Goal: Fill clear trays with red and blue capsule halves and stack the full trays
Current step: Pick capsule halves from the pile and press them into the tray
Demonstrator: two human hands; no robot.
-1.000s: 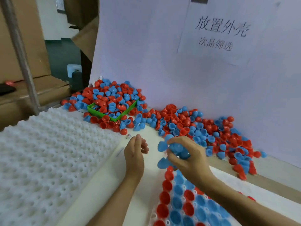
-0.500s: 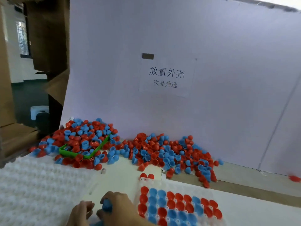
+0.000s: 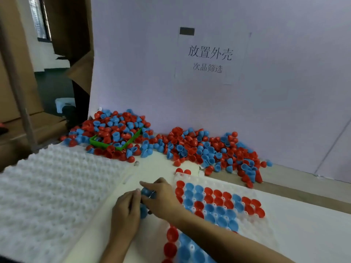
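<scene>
A clear dimpled tray (image 3: 252,230) lies in front of me, its near and left cells filled with red and blue capsule halves. My right hand (image 3: 161,198) grips a bunch of blue capsule halves (image 3: 146,192) just left of the tray's far left corner. My left hand (image 3: 124,213) sits right beside it, fingers curled around another blue half (image 3: 143,212). Loose red and blue halves lie heaped in two piles (image 3: 205,149) along the back wall.
A stack of empty white dimpled trays (image 3: 53,190) fills the left side. A green bin (image 3: 115,143) sits buried in the left pile. A white board with a paper sign (image 3: 209,57) stands behind. Cardboard boxes stand at far left.
My view tilted up then down again. Both hands moved from above the tray's far end to the bare surface left of it, now close together with blue halves between them.
</scene>
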